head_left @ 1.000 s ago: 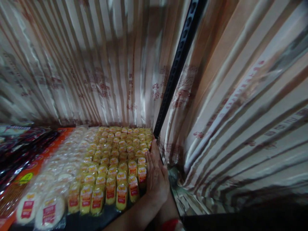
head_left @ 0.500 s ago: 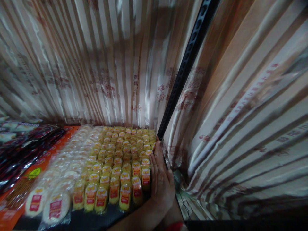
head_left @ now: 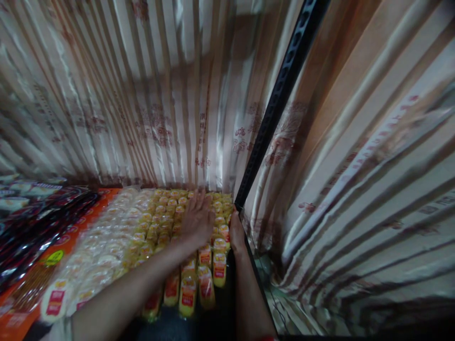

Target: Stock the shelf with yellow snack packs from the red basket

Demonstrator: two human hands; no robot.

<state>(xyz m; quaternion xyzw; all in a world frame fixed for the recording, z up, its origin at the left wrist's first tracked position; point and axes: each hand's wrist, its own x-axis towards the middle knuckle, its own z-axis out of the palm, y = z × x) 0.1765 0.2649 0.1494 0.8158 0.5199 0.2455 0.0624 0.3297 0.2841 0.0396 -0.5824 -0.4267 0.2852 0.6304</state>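
Note:
Rows of small yellow snack packs (head_left: 188, 291) in clear wrappers with red-and-white labels stand on a dark shelf (head_left: 220, 317). My left hand (head_left: 199, 220) reaches across from the lower left and lies open on top of the back rows, its fingers pointing away from me. Along the right side of the rows, my right hand (head_left: 237, 232) is held edgewise with straight fingers, near the foot of the black post. It appears to touch the outermost packs. My left forearm hides some of the front packs.
White round snack packs (head_left: 55, 300) fill rows to the left, beside an orange package (head_left: 67, 241) and dark glossy packets (head_left: 39, 227). A black perforated post (head_left: 273, 104) rises at the right rear corner. Pleated printed curtains (head_left: 170, 94) hang behind and to the right.
My left hand has moved left from the right edge onto the tops of the yellow packs. My right hand, mostly covered before, now shows at the right side.

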